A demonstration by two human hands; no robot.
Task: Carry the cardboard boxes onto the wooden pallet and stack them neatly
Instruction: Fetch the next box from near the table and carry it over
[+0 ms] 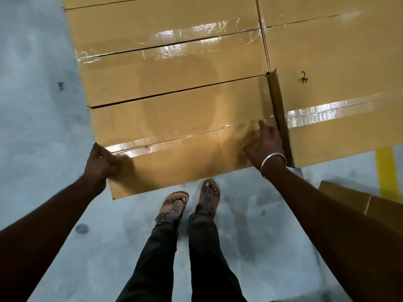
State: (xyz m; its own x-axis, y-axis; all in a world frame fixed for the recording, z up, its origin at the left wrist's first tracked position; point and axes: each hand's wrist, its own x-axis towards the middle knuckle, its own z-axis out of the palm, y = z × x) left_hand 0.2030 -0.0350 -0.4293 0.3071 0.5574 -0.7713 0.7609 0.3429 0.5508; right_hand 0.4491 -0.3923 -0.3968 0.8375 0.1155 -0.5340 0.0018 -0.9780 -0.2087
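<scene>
Dim, soft overhead light throws white glare off the clear tape strips (130, 147) on the brown cardboard boxes (174, 114). Both hands near the tape are motion-blurred; wide-angle distortion bends the boxes' edges.

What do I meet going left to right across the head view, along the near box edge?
Left hand on the box's left corner → nearest cardboard box → right hand with bracelet → neighbouring taped box → yellow floor line.
</scene>
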